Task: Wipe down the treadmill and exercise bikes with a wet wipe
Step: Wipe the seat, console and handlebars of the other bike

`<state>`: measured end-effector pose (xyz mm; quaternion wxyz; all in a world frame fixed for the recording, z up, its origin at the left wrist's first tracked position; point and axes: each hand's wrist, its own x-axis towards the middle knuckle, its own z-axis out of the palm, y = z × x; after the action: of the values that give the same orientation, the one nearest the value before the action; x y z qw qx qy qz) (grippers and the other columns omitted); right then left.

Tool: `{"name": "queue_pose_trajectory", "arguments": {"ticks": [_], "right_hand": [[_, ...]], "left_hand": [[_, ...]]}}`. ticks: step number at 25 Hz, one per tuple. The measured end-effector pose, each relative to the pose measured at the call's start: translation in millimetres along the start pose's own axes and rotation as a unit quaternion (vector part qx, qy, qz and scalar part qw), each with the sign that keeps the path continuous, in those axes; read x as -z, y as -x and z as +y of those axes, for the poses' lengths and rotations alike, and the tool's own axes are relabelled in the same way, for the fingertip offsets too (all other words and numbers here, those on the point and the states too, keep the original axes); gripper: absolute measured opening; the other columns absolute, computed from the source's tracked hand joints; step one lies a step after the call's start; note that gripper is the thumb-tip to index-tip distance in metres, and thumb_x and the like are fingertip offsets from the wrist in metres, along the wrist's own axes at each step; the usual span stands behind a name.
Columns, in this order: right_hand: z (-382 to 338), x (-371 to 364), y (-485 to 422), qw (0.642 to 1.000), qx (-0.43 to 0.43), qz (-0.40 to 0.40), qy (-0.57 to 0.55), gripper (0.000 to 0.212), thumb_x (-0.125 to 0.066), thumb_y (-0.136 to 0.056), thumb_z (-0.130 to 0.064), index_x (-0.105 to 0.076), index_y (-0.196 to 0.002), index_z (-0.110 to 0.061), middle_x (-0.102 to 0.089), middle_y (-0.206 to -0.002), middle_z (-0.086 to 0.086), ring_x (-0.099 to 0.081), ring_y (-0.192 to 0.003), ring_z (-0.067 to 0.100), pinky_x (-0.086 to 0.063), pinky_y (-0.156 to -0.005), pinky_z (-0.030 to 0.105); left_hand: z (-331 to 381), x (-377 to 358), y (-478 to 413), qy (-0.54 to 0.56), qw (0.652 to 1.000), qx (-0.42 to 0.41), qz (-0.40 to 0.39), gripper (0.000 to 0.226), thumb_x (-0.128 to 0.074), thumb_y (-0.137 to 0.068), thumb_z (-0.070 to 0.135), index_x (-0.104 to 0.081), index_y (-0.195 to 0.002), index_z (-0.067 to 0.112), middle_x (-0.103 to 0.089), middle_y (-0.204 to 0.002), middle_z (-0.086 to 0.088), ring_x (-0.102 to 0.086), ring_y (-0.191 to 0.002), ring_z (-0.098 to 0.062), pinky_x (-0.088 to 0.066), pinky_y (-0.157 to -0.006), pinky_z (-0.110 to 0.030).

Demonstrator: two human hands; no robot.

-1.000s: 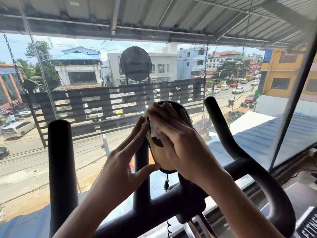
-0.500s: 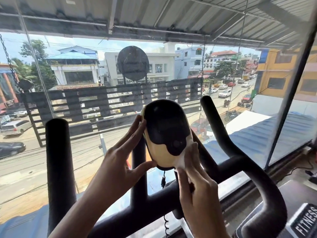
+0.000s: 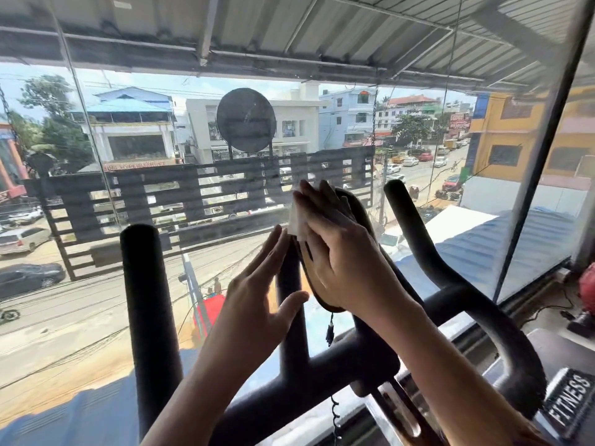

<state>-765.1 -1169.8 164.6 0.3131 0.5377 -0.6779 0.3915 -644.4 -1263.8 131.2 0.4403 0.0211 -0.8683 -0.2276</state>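
1. The fingers point(image 3: 314, 204) of the right hand point(image 3: 341, 259) lie flat and straight on the wet wipe point(image 3: 295, 222). They press it down and are not curled round it. The thumb is hidden.
2. The wet wipe is white. It sits on the top left part of the bike's screen box point(image 3: 355, 206), under the right hand. One edge pokes out to the left of the fingers.
3. The fingers point(image 3: 272, 252) of the left hand point(image 3: 257, 291) are straight and loose, and they hold nothing. The tips point up, just beside the low corner of the wipe and the left side of the screen box. It is too blurry to tell if they touch.
4. The screen box is dark with a tan rim, and the right hand covers most of it. It sits on top of a black post point(image 3: 291, 317) in the middle of the exercise bike point(image 3: 338, 362).
5. A thin black cord point(image 3: 329, 329) hangs down from the bottom of the screen box.
6. A straight black handle point(image 3: 149, 300) stands up on the left. A bent black handle point(image 3: 450, 275) curves up on the right.
7. A label that says FITNESS point(image 3: 570, 403) is low on the right.
8. Behind the bike is a big glass window point(image 3: 96, 317). Outside are a street with cars, some buildings and a round dark sign point(image 3: 246, 120).
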Motion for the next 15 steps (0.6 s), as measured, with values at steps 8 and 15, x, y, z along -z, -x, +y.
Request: {"name": "queue_pose_trajectory", "arguments": {"ticks": [8,15], "right_hand": [[1,4,109,0.999,-0.030,-0.021,0.010,0.060,-0.056,-0.091,0.002,-0.035,-0.146,-0.010,-0.026,-0.156,0.001,-0.021,-0.145,0.021,-0.022,-0.117,0.030],[-6,7,105,0.962,-0.264,0.057,-0.042,0.044,-0.055,-0.094,-0.011,-0.046,-0.137,-0.002,-0.047,-0.140,0.013,-0.044,-0.132,0.018,-0.036,-0.105,0.021]], "left_hand": [[12,15,19,0.040,0.994,0.075,-0.068,0.069,-0.074,-0.081,0.014,-0.039,-0.134,0.040,-0.020,-0.137,0.038,-0.047,-0.109,-0.038,-0.044,-0.094,-0.046],[13,-4,19,-0.004,0.992,-0.111,-0.064,0.049,-0.059,-0.085,0.027,-0.052,-0.133,0.023,-0.025,-0.155,0.007,-0.018,-0.143,-0.005,-0.017,-0.115,-0.022]]}}
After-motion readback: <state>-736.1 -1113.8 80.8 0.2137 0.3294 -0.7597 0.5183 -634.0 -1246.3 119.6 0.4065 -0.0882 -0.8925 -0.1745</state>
